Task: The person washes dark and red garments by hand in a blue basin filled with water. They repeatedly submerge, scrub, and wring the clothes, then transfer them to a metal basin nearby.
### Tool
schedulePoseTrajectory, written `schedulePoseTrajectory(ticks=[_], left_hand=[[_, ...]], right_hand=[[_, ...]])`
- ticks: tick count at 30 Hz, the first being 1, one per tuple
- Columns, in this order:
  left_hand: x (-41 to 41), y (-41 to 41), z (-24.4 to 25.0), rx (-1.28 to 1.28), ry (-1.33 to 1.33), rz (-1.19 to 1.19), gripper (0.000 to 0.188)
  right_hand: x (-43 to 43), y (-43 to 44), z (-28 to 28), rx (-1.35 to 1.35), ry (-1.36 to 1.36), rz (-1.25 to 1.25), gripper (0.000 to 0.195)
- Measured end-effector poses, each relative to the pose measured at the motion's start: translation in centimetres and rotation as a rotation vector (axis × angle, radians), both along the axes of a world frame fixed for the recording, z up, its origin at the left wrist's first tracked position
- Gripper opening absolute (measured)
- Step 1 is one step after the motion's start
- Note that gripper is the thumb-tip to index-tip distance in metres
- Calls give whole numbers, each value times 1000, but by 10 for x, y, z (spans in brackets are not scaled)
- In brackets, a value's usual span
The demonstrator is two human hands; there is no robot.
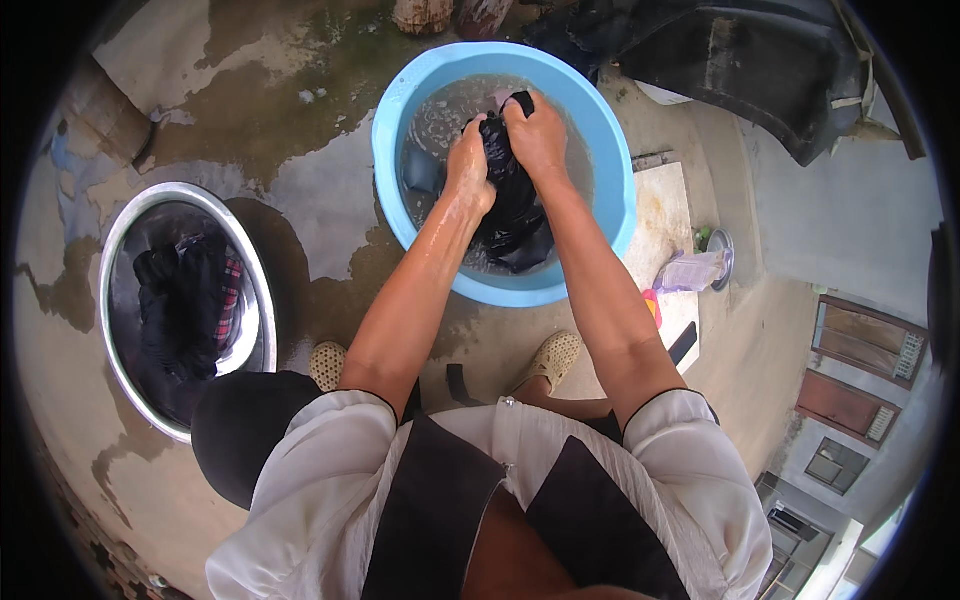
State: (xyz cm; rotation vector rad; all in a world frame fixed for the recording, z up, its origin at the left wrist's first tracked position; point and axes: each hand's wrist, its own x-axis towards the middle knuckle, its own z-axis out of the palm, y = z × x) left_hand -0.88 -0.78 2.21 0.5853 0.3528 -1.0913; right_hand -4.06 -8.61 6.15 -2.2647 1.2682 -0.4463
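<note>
A light-blue plastic basin [616,180] holds murky, sudsy water in front of me. Both hands are over it, gripping a wet black garment [510,202]. My left hand [471,169] is closed on the cloth's left side. Bunched cloth shows at the top of my right hand [538,135], which grips the upper right part. The garment's lower end spreads into the water near the basin's near side. A dark grey-blue piece of fabric [422,169] floats at the left inside the basin. Something pinkish lies in the water beyond my hands, partly hidden.
At the left stands a metal basin [114,315] with dark clothes [180,307] and a red plaid cloth [229,300]. To the right, a pale board [664,217] bears a dark flat object [682,343]; a clear plastic bag [690,271] is beside it. Wet concrete surrounds the basins.
</note>
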Motion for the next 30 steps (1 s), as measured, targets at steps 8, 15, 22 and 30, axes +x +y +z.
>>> schedulePoseTrajectory(ticks=[8,15,22,30], left_hand=[[22,1,-67,-151,-367,-18,24],[24,6,83,657,-1965,-198,20],[0,-66,-38,153,-716,-336,20],[-9,-49,-58,179,23,-211,98]], right_hand=[[-15,100,9,-199,-67,304,20],[-78,-45,24,1038,-578,-144,30],[-136,-53,-71,1326,-939,-548,42],[-91,6,-45,733,-609,-315,30]])
